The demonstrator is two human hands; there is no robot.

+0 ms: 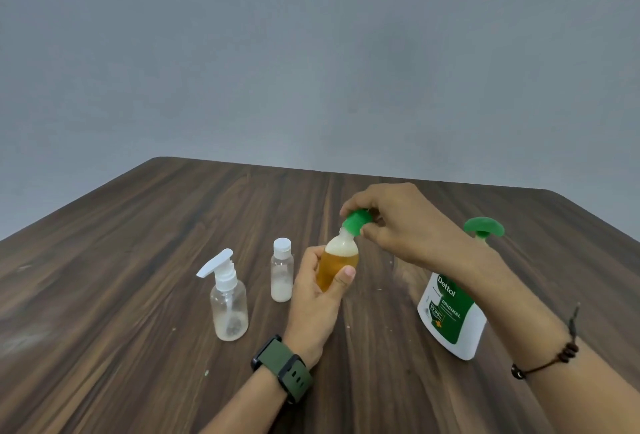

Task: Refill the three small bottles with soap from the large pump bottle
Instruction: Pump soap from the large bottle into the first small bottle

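My left hand (313, 298) grips a small bottle (337, 265) holding amber soap with foam on top, tilted slightly right above the table. My right hand (398, 222) pinches its green cap (356, 222) at the bottle's neck. A small clear bottle with a white pump top (228, 302) stands at the left, nearly empty. Beside it stands a slim clear bottle with a white cap (282, 271), a little white residue at its bottom. The large white and green Dettol pump bottle (450, 316) stands at the right, partly behind my right forearm.
Everything sits on a dark wood-grain table (138, 243) against a grey wall. Its far edge runs across the middle of the view. A few small specks lie on the tabletop near the bottles.
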